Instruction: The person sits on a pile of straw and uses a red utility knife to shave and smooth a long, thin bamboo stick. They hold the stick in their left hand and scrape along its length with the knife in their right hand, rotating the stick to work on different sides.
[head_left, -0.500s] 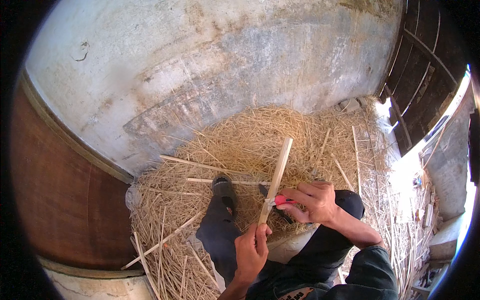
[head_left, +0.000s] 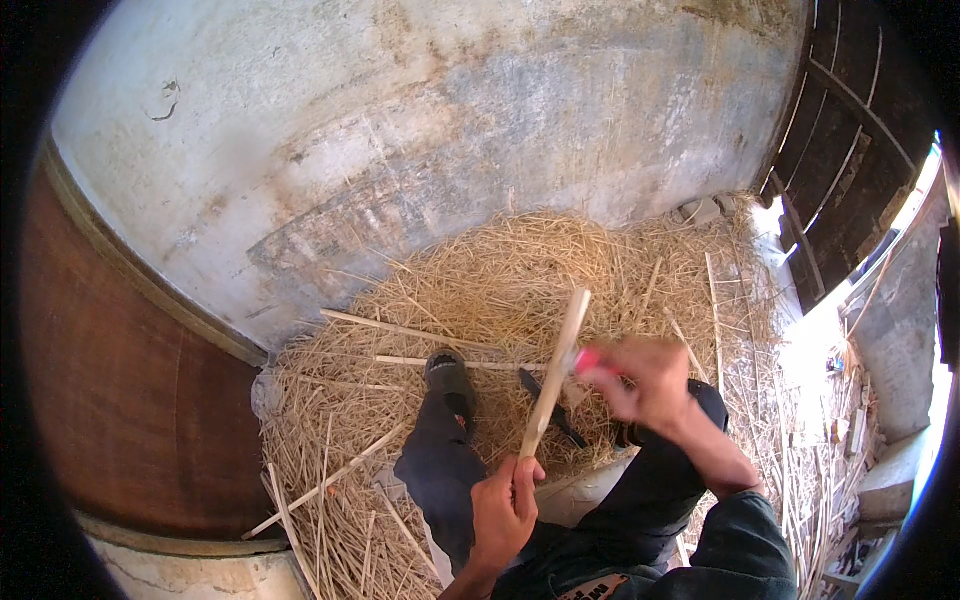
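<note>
My left hand (head_left: 505, 508) is closed round the lower end of a pale bamboo strip (head_left: 556, 378), which it holds tilted up and away over the straw. My right hand (head_left: 645, 382), smeared by motion, grips a red-handled knife (head_left: 592, 362). The knife's tip end is beside the right edge of the strip, above its middle; whether it touches cannot be told through the blur. Below the strip, between my feet, lies a long dark tool (head_left: 568, 428), partly hidden by the strip.
Straw-like shavings (head_left: 510, 260) cover the floor up to a stained wall (head_left: 450, 140). Loose bamboo strips (head_left: 400, 328) lie around my left shoe (head_left: 447, 372), with more strips (head_left: 345, 480) at the lower left. A brown panel (head_left: 140, 390) stands at left, dark wooden boards (head_left: 850, 130) at right.
My right hand has moved the knife up along the bamboo strip and to the right. The strip's far end has dipped slightly; my left hand has barely moved.
</note>
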